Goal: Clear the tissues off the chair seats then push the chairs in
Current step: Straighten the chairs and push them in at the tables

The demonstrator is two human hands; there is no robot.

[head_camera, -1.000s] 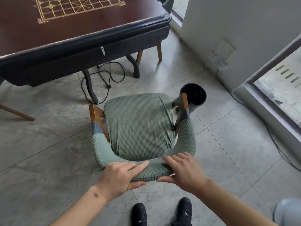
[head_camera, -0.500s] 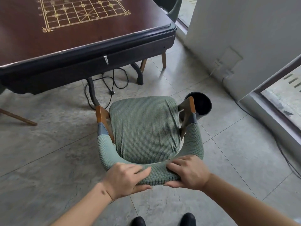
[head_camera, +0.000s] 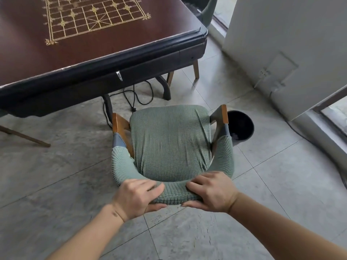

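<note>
I've got both hands on the chair now: my left hand grips the curved green backrest, fingers draped over the top, thumb hooked underneath, and my right hand clamps it just beside, fingers curled over the top edge, thumb tucked below. Nothing else is in either hand. The chair seat in front of my hands is bare green knit; I see no tissue on it. The chair stands clear of the table, its front edge short of the table's dark rim. Beyond the chair, on the tabletop, there's a gold-lined game grid; no lettering I can read on it. Right of the chair, touching its armrest in my view, sits a black bin. A black cable loops on the floor ahead of the chair, under the table.
</note>
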